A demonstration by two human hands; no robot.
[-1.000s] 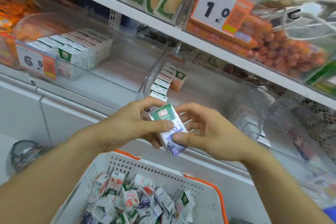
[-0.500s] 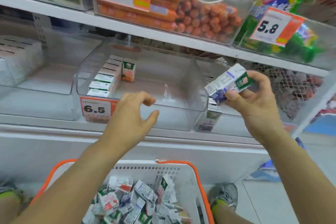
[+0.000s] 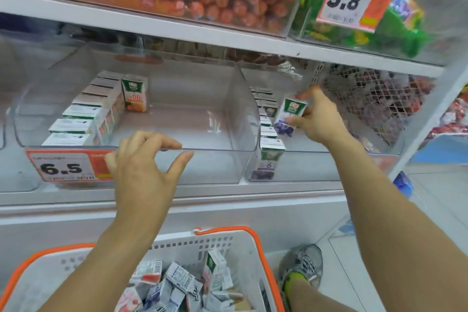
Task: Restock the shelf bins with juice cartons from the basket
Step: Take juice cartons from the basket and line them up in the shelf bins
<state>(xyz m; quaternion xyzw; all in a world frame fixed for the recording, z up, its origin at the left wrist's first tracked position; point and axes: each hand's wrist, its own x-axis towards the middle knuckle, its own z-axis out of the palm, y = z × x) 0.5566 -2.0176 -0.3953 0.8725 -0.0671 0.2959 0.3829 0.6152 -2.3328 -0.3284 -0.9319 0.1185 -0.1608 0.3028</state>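
Juice cartons [image 3: 182, 286] lie in a loose heap in the white basket [image 3: 243, 246] with the orange rim, right below me, so I can grab them fast. Beside the basket I see a grey shoe [image 3: 302, 267] on the floor.

A little higher, my left hand [image 3: 141, 159] floats just in front of the big clear bin [image 3: 243, 119]. Its fingers are bent a bit and spread, and it holds nothing. I think it waits there to steady the bin or to dip into the basket for more. An orange price tag [image 3: 68, 167] reading 6.5 hangs on the bin's front.

Inside that bin, a row of cartons [image 3: 86, 114] stands along the left wall, and most of the floor is bare, so there is lots of room.

Farther right, my right hand [image 3: 316, 119] pinches one purple carton [image 3: 288, 114] by its side. I hold it upright over the right bin [image 3: 316, 159], near the row of purple cartons [image 3: 268, 144] already there, so it matches its friends. I think it goes down next to them
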